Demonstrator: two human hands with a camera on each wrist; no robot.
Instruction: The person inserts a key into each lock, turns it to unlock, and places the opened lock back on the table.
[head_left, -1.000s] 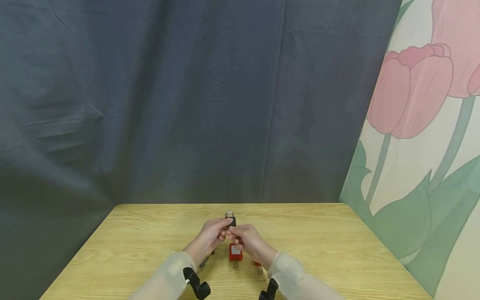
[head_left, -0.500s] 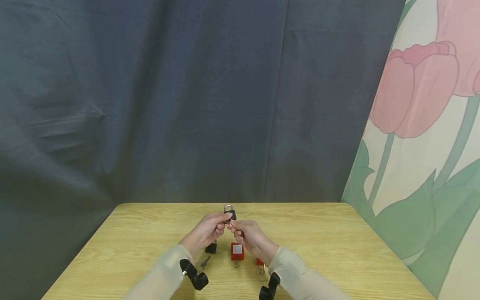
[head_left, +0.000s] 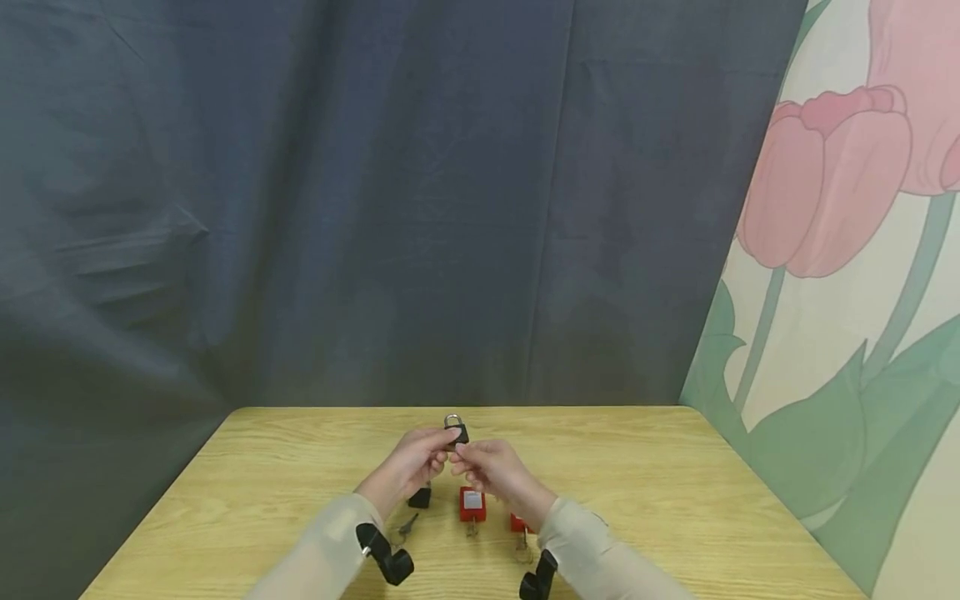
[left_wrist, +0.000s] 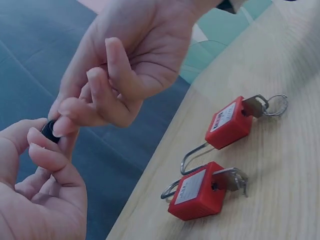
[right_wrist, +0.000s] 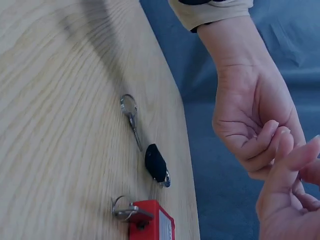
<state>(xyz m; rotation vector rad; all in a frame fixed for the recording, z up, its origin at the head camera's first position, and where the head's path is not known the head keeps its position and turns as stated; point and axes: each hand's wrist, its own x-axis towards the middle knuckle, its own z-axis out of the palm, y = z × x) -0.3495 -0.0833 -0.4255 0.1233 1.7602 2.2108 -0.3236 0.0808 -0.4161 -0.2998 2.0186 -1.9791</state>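
Note:
My left hand (head_left: 411,463) holds a small black padlock (head_left: 462,435) upright over the table, thumb across its face and its silver shackle pointing up. My right hand (head_left: 501,473) meets the padlock's lower end, thumb and forefinger pinched together there. The small piece between those fingertips is hidden, and I cannot tell its kind. In the left wrist view only a dark end of the black padlock (left_wrist: 49,131) shows between the two hands. The remaining fingers of the right hand (left_wrist: 125,70) are loosely curled. The right wrist view hides the padlock behind the fingers.
Two red padlocks, a middle one (head_left: 472,502) and a right one (head_left: 517,523), lie below the hands with keys in them. Further left lie another black padlock (right_wrist: 155,164) and a loose key (right_wrist: 134,130) on a ring. A dark curtain (head_left: 420,250) hangs behind the table (head_left: 637,475).
Both hands and the held padlock have shifted slightly up and left. The other black padlock and the loose key, largely covered by the left arm before, now show. The pinch at the padlock's lower end persists.

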